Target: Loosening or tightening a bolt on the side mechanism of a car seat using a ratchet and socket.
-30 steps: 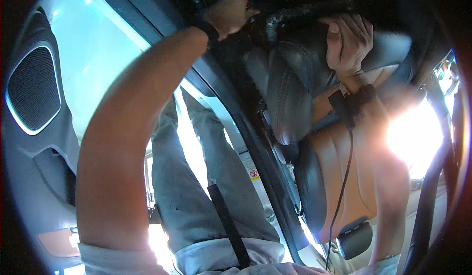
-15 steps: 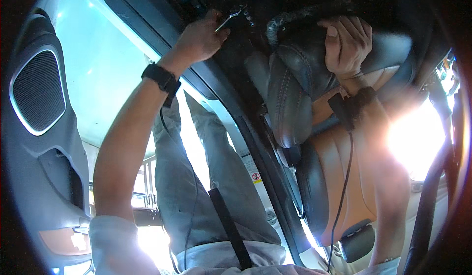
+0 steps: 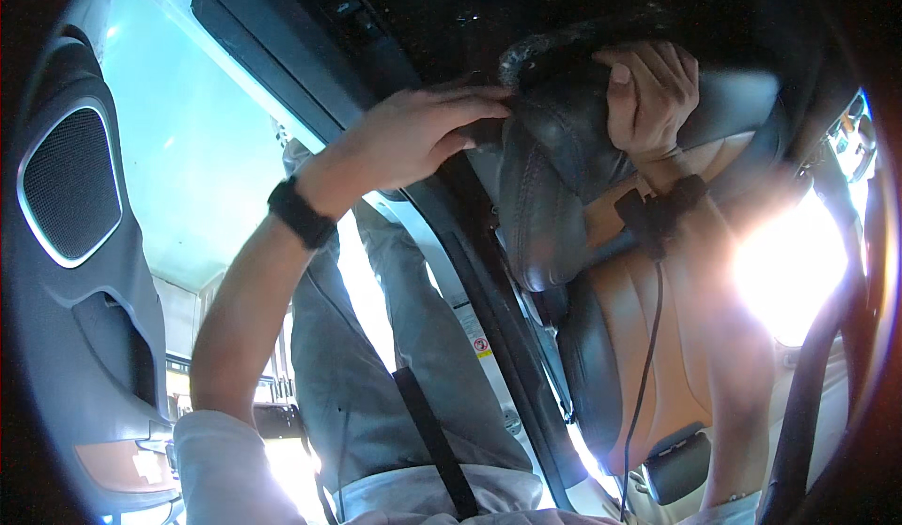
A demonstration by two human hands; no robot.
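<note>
My left hand (image 3: 418,131) reaches across to the front corner of a car seat, its fingers stretched out and the thumb apart. No tool shows in it. The fingertips are at the side of the black and tan leather seat cushion (image 3: 728,102), touching or just short of it. My right hand (image 3: 653,98) rests on the cushion's front part, fingers bent over its dark edge. A ridged, greyish tube-like piece (image 3: 540,48) runs along the front of the seat, by the fingers of both hands. In the dark footwell there is a small shiny spot (image 3: 467,20), too dim to name.
On the left stands the open car door with its speaker grille (image 3: 70,182). A dark door sill (image 3: 498,337) runs between my legs (image 3: 404,356) and the seat. Black bands circle both wrists, and a thin cable (image 3: 648,365) hangs from the right one. Bright light glares at the right.
My left hand has moved right and nearer, from the dark footwell to the seat's corner. The wrench it held is no longer visible in it. My right hand stays on the seat.
</note>
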